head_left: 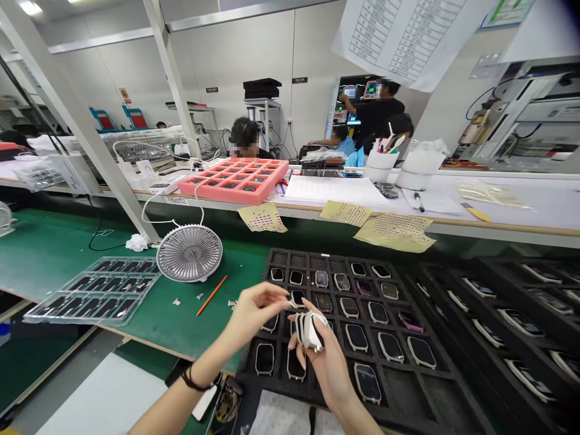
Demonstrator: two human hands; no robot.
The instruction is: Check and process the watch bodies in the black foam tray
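**A:** What's the right hand (328, 368) doing?

**B:** Curled closed around a white strap-like bundle (310, 330) with dark stripes, held just above the tray. The fingers hide part of it, so I can't tell exactly what it is.

**A:** And the left hand (254, 314)?

**B:** Its thumb and fingertips pinch together right beside the bundle, on a tiny pale sliver (292, 304). That's too small to make out.

**A:** What's underneath?

**B:** A black foam tray (317, 257) of smartwatch bodies (356, 337), one per compartment. Both hands cover some, and the tray runs off the bottom of the view.

**A:** Anything beside it?

**B:** To the left, a grey desk fan (189, 253) and an orange pencil (211, 295) lie on a green mat (58, 241). To the right, darker trays (512, 326) fade into shadow at the frame's edge, their contents hard to read.
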